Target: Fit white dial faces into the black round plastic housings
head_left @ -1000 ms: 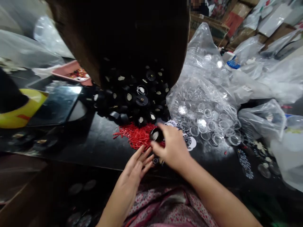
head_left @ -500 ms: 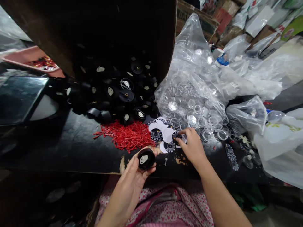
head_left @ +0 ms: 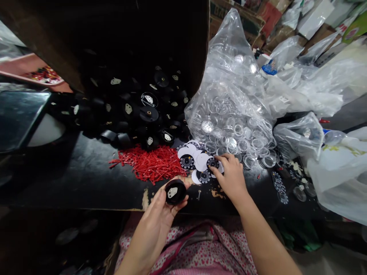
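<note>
A round black case (head_left: 176, 192) with a pale metal plate inside is held in my left hand (head_left: 162, 210), fingers wrapped round its rim. My right hand (head_left: 231, 173) has thumb and fingertips at the edges of a black printed disc (head_left: 212, 163). That disc lies on the pile of white and black discs (head_left: 197, 156); whether it is lifted cannot be made out. Left of the pile is a heap of thin red pieces (head_left: 155, 162). Beyond the discs, many clear round covers (head_left: 229, 133) spill from a plastic bag (head_left: 229, 61).
Many black cases (head_left: 149, 114) lie at the mouth of a large dark box (head_left: 137, 34). A pink tray (head_left: 31, 72) stands far left, near a dark glossy panel (head_left: 21, 114). Plastic bags (head_left: 338, 172) crowd the right. A small screw (head_left: 199, 194) lies near the table's front edge.
The whole view has shifted slightly, moving the scene a little left. My right fingers have spread a little around the printed disc; my left hand still holds the black case.
</note>
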`<state>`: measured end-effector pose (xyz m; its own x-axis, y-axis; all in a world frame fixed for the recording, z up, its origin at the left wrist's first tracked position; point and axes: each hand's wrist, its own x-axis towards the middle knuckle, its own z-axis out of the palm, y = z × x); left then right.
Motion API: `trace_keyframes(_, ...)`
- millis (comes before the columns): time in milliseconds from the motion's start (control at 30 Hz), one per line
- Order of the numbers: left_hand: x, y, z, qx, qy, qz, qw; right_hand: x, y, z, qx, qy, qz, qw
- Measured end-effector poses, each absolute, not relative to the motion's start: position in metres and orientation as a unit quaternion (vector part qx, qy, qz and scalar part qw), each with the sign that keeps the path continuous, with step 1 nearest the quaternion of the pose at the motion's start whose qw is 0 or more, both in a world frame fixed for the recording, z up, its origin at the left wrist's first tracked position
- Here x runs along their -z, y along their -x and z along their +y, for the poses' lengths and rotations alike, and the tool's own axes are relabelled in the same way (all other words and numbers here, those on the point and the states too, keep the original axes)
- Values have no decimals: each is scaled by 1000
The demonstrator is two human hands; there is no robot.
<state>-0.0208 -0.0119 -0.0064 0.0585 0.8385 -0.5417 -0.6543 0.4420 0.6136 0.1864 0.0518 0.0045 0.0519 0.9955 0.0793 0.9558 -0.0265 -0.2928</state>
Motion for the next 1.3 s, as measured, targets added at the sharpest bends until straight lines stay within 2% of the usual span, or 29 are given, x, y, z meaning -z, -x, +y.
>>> trace_keyframes(100,5,20,-12,-518,-105,447,722,-5,-184,51,-68,708,-686,153)
trace_keyframes(300,7,21,-12,-528,-101,439,720,-6,-186,53,-181,687,-630,314)
trace_keyframes(500,12,23,-12,-533,-97,434,720,-8,-201,62,-241,670,-603,360)
trace_keyframes(700,8,20,-12,-542,-91,409,729,-17,-188,51,-218,647,-576,449)
trace_keyframes(767,5,18,-12,-560,-89,382,730,-20,-173,41,-301,632,-561,442)
trace_keyframes(900,-1,14,-9,-578,-73,369,724,-23,-148,26,-523,561,-524,370)
trace_keyframes(967,-3,15,-7,-581,-71,384,714,-26,-144,25,-518,558,-544,351)
trace_keyframes(1067,-3,15,-5,-584,-83,412,695,-33,-143,25,-440,586,-575,363)
trace_keyframes(1167,-2,11,-7,-558,-118,413,710,-41,-135,23,-425,577,-585,380)
trace_keyframes(1300,2,7,-14,-523,-188,450,699,-45,-119,21,-380,570,-633,361)
